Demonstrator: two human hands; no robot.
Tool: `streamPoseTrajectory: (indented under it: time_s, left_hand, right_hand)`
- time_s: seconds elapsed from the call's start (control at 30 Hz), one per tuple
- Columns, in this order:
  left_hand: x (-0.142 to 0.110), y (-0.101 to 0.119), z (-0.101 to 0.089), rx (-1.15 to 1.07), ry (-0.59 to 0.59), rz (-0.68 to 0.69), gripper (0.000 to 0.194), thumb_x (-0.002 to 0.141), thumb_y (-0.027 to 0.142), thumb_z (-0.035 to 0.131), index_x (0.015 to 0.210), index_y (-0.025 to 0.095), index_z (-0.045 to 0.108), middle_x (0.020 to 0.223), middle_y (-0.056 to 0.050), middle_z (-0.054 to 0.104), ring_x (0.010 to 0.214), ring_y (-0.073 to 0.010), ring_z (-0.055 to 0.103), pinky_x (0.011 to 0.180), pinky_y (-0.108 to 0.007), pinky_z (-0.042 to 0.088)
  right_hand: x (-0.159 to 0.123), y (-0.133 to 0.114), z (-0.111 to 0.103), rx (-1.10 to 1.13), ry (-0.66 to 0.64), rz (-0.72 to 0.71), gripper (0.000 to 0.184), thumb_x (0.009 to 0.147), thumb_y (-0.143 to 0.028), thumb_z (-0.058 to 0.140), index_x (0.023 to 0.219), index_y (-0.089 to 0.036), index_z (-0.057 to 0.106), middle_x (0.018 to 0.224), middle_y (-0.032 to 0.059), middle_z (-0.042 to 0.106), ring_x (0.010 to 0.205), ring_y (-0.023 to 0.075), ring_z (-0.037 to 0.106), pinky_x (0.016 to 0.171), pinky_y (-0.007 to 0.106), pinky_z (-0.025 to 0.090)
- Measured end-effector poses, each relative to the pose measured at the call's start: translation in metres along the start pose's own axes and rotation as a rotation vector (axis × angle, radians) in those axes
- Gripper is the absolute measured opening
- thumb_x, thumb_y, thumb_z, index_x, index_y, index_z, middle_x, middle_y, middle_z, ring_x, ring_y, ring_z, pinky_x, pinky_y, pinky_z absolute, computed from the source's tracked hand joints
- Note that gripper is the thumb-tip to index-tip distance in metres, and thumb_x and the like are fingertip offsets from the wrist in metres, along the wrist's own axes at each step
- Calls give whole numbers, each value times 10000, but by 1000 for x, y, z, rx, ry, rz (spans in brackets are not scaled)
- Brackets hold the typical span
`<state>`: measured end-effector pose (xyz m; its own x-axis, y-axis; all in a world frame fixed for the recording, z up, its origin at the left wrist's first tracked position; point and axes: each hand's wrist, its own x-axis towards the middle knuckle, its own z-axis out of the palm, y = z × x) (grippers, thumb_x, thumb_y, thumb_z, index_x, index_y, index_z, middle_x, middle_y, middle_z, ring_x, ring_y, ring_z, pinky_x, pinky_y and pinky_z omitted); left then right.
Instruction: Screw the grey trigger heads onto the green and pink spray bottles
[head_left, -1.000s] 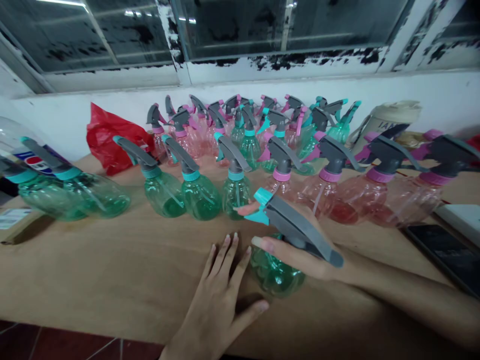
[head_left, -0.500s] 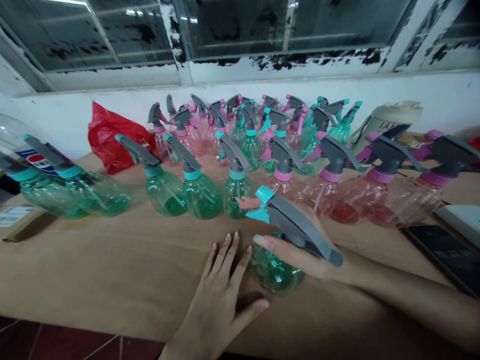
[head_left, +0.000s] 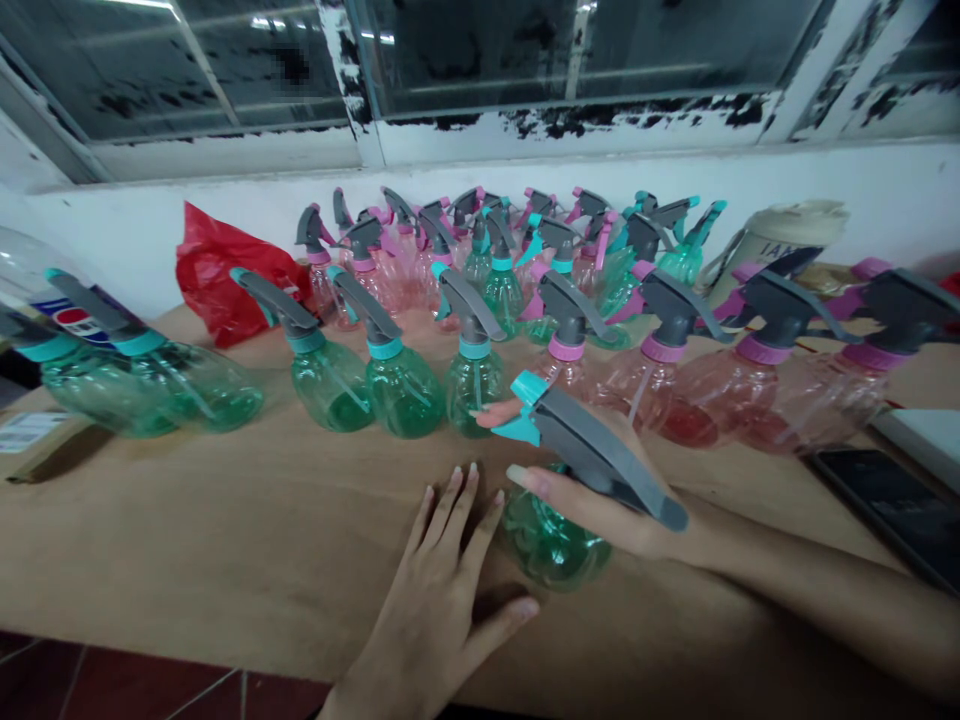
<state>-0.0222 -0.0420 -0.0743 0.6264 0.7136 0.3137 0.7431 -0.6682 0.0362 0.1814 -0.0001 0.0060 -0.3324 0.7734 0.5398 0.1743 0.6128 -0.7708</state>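
Observation:
My right hand (head_left: 600, 510) is wrapped round the neck of a green spray bottle (head_left: 559, 555), under its grey and turquoise trigger head. The bottle stands on the table near the front, with green liquid in its base and its nozzle pointing left. Flat on the tabletop just left of that bottle lies my left hand (head_left: 442, 580), fingers spread and holding nothing. Behind my hands runs a row of spray bottles: green ones such as the green bottle (head_left: 405, 395) on the left, pink ones such as the pink bottle (head_left: 686, 400) on the right.
More pink and green spray bottles (head_left: 502, 290) crowd the back by the wall. A red plastic bag (head_left: 232, 285) and a large clear bottle (head_left: 45, 265) stand back left. On the right are a dark phone (head_left: 885, 510) and a beige bag (head_left: 787, 235). The wooden table (head_left: 187, 550) ends above red tiles.

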Motion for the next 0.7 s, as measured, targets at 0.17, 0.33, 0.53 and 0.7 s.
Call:
streamPoseTrajectory:
  time_s: [0.17,0.33,0.53,0.7]
  left_hand:
    - [-1,-1,1,34,-13,10,764,875,579,523,1444,112,320,1493,-220,327,1374,-379,280,1014,-573,372]
    - [1,-1,-1,36,-17,10,776,866,592,527,1440,109,326,1479,-217,357,1360,-372,316,1029,-560,359]
    - [3,0,-3,-18,9,-5,772,866,566,542,1454,126,305,1510,-194,313,1372,-366,292,1042,-559,342]
    - [3,0,-4,42,12,13,754,868,585,525,1431,118,345,1464,-208,385,1348,-367,338,1019,-554,372]
  right_hand:
    - [1,-1,-1,4,-9,18,244,846,-267,613,1083,-216,637,910,30,685,607,144,635,627,313,536]
    - [3,-2,-2,-70,-16,-1,93,872,-281,586,906,-221,649,812,4,693,733,158,676,698,293,540]
    - [0,-3,-2,-40,-14,-67,70,864,-269,580,891,-230,632,797,-2,674,732,155,670,674,292,539]
    - [2,-4,-2,9,-35,43,253,834,-260,609,1081,-250,665,853,12,683,610,147,629,575,294,516]
